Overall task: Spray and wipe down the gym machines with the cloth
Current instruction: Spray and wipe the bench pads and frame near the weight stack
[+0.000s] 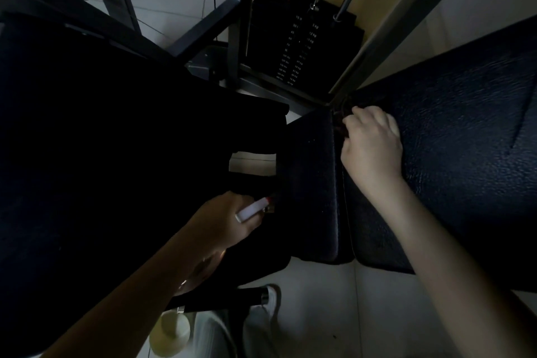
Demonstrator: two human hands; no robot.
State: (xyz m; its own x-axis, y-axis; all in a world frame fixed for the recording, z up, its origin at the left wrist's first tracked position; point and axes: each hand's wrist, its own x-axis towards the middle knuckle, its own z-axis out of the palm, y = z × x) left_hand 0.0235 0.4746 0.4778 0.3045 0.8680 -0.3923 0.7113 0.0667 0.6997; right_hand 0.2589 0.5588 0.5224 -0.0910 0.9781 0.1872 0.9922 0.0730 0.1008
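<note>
Both hands are busy. The right hand (372, 145) has its fingers curled into the seam where the 2 dark pads meet, the seat pad (313, 183) and the back pad (465, 131). It seems to be bunched on a dark, reddish cloth (340, 126), though the dim light shows little of it. The left hand (223, 224) is wrapped round the white head of the spray bottle (252, 210), whose red-tipped nozzle sits just beside the seat pad's left edge.

The main risk is the gloom. Wet patches would hardly show on the black vinyl, so parts of either pad could be missed or left slick. The cloth could snag in the narrow seam or slip down through it to the floor (348, 314). A stray squeeze of the trigger while the bottle is held at this angle would likely send mist past the pad, perhaps onto the frame or the weight stack (296, 46) behind, rather than where the cloth is working.
</note>
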